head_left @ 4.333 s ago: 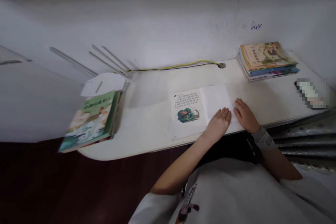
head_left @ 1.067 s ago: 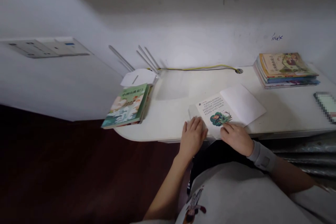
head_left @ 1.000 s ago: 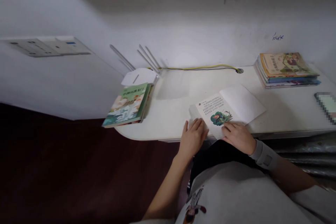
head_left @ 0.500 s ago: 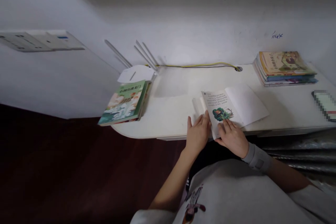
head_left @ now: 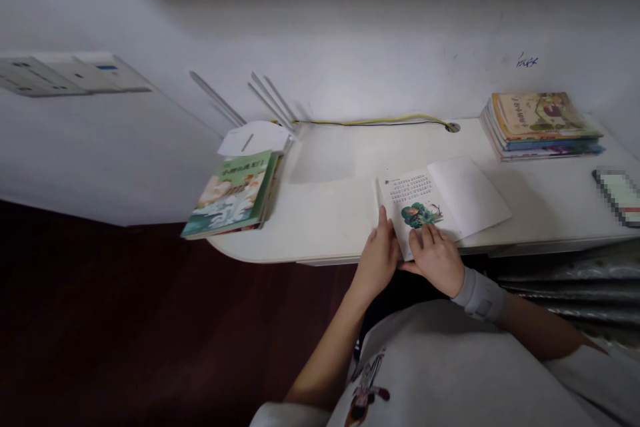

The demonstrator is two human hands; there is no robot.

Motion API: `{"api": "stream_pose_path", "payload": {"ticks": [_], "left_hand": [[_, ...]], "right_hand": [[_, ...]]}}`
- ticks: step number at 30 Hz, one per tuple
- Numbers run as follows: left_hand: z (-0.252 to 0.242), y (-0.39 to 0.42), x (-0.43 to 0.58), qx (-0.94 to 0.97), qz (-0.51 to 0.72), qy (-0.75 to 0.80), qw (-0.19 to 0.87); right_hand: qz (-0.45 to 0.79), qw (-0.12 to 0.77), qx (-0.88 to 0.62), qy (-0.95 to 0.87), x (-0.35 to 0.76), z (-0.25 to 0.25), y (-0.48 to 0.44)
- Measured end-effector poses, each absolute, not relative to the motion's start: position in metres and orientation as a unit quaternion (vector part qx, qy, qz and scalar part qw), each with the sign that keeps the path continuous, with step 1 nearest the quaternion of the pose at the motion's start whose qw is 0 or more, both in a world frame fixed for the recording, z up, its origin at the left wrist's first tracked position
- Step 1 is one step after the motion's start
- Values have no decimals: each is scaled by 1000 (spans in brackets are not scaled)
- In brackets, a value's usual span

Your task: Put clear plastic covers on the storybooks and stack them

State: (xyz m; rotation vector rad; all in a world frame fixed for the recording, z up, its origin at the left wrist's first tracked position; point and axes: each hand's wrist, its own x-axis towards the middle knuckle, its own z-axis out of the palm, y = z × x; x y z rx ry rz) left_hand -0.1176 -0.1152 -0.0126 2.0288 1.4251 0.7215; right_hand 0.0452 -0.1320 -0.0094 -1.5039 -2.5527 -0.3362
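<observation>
A thin open booklet lies near the front edge of the white desk, showing printed text, a green picture and a blank right page. My left hand rests against the booklet's left edge with its fingers together and extended, holding the turned page down. My right hand lies flat on the lower part of the printed page, fingers spread, a grey band on the wrist.
A green-covered book stack overhangs the desk's left end beside a white router with antennas. Another stack of picture books sits at the back right. A yellow cable runs along the wall. A phone lies at the right edge.
The booklet has been pulled toward the front edge and angled. My left hand moved from the right page to the left edge, folding the left pages under; my right hand shifted onto the printed page.
</observation>
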Motion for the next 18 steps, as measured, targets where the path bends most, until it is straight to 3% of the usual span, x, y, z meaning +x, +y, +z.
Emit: {"api": "stream_pose_path", "payload": {"ticks": [9, 12, 15, 18], "left_hand": [[-47, -130, -127, 832, 191, 508, 119], [-45, -131, -128, 841, 196, 496, 94], [-38, -131, -128, 852, 180, 485, 78], [-31, -134, -126, 865, 130, 481, 56]], "right_hand": [[-153, 69, -523, -836, 33, -8, -138], [-95, 83, -514, -849, 45, 6, -125], [0, 175, -536, -826, 72, 26, -106], [82, 349, -597, -718, 112, 41, -90]]}}
